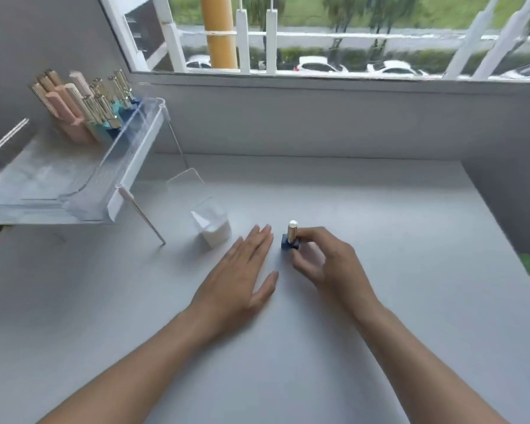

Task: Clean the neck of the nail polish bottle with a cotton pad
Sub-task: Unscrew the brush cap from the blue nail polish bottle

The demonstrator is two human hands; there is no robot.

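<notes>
Under a wide window (334, 35) showing parked cars, a pale grey table (364, 301) fills a corner; a clear plastic rack (83, 166) at the left carries pink and blue bottles with gold caps (86, 108); the left hand (239, 276) lies flat, fingers straight, holding nothing; the right hand (328, 258) pinches the nail polish bottle (290, 240), a small dark blue block with a tall ribbed gold cap, upright on the table mid-centre; a clear square cup of white cotton pads (211, 224) stands just left.
</notes>
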